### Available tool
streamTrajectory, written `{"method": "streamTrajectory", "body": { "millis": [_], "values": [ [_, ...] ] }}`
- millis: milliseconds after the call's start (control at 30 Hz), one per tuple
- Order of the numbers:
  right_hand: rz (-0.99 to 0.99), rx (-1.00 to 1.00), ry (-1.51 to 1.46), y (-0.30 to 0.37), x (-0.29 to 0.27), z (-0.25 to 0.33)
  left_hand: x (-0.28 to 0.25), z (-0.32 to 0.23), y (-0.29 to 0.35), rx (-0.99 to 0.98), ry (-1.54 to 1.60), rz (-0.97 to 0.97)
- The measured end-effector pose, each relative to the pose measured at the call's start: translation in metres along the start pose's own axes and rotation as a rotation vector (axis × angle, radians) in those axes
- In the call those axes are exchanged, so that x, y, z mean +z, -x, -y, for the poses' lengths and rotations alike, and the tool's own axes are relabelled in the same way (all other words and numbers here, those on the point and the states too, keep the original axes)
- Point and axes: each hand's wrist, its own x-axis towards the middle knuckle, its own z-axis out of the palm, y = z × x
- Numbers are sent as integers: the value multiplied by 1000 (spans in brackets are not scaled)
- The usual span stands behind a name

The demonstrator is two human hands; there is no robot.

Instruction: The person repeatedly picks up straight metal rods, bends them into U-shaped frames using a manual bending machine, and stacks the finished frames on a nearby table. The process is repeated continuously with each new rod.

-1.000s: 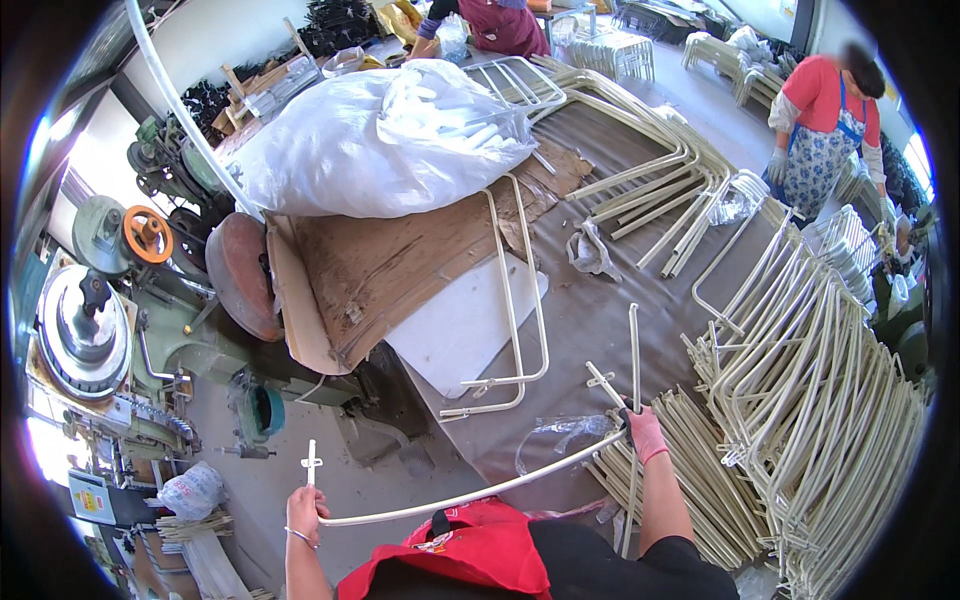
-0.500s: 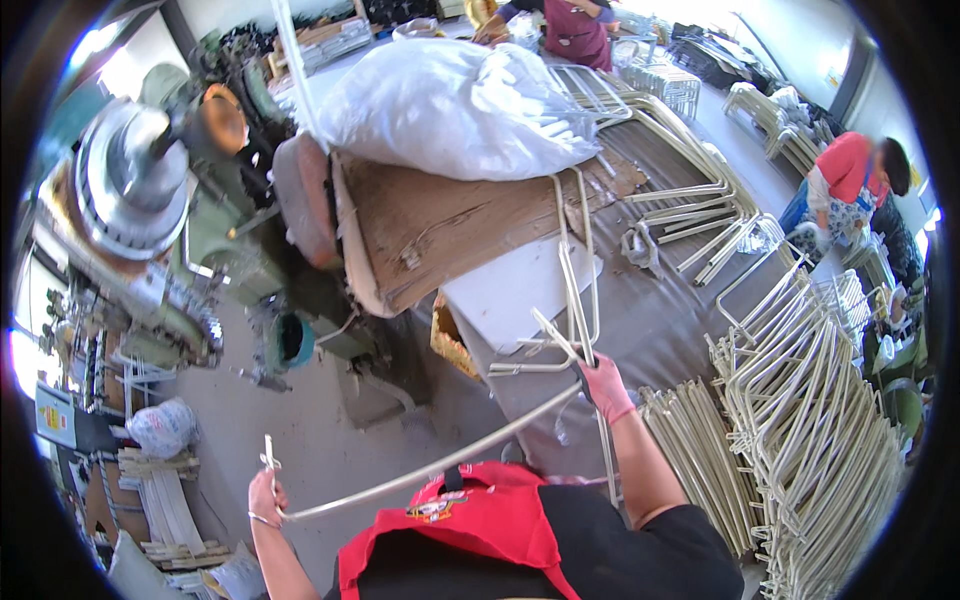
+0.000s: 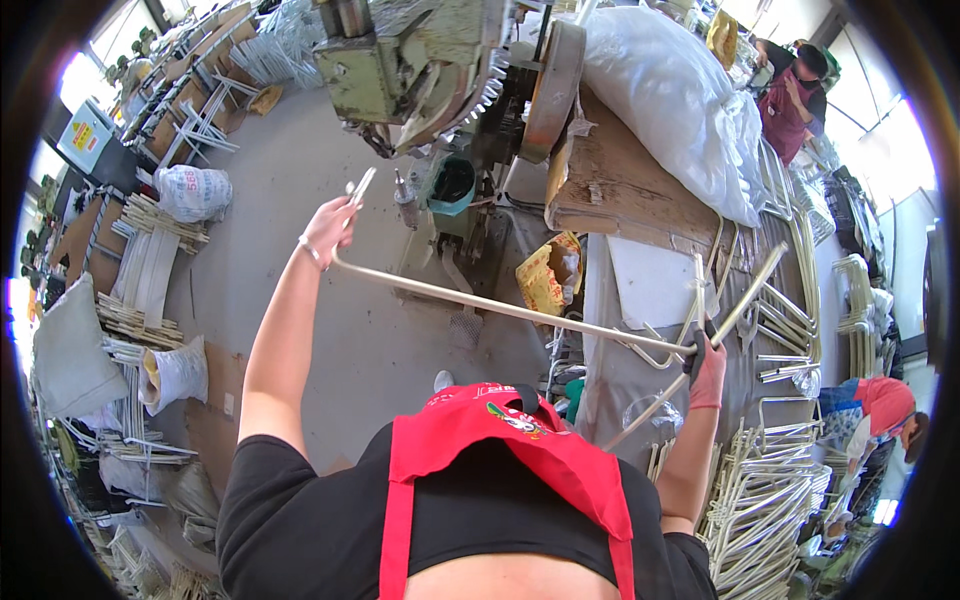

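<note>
A long cream-coloured metal tube with bent ends (image 3: 500, 304) spans the gap between the two hands, sloping down from left to right in the view. The left hand (image 3: 330, 232), with a pale band at the wrist, is closed around its left end, where a short upturned piece projects beyond the fingers. The right hand (image 3: 708, 372), in a pink glove with dark finger areas, grasps the tube's other end together with a diagonal cream metal tube (image 3: 750, 291); whether the segments above and below this grip form one piece cannot be told. Beyond the left hand stands a green metal machine with a toothed rim (image 3: 430, 75), and to that hand's right a teal container (image 3: 447, 207). Between the hands, beyond the tube, lies a yellow printed package (image 3: 540, 285). Just beyond the right hand lies a flat white board (image 3: 650, 275); farther off, a bulging translucent white plastic bag (image 3: 665, 110). Nearer the body, beside the right forearm, bent cream tubes (image 3: 765, 500) form a dense heap.
</note>
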Motion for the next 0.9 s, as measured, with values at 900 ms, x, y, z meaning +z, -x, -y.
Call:
{"method": "streamTrajectory", "body": {
  "millis": [900],
  "values": [
    [-179,-93,189,45,-28,-44,38,20,-97,539,-1007,-233]
  ]
}}
